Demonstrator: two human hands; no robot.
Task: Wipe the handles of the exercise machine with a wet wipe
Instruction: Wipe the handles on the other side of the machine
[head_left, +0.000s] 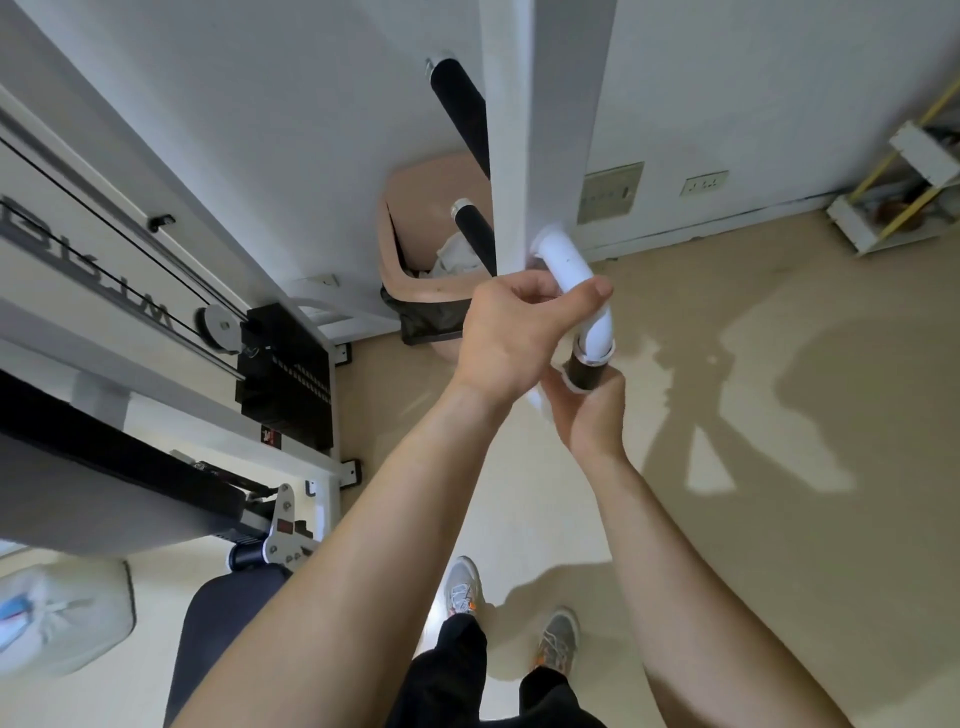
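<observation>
Both hands meet at the near handle of the exercise machine, and the left hand (506, 332) is closed around the white curved tube (582, 291) of that handle, thumb pressed along its upper side, which looks like a steadying grip. Just right of it and lower, the right hand (589, 415) is curled around the black grip (586, 371) below the chrome collar, with a white wet wipe (540, 405) bunched between palm and grip; only the wipe's edges show, so how far it wraps cannot be told. To do this step well, the left hand should hold the tube firm so the handle does not swing, while the right hand twists and slides the wipe along the whole black grip, end cap included, then up over the collar and the white bend where a palm would rest. Fresh folds of the wipe should be turned outward once one side looks soiled. Two more black handles (462, 104) project from the white post (540, 130) above and appear to need the same treatment. A pink waste bin (441, 208) stands behind the post, handy for the used wipe.
</observation>
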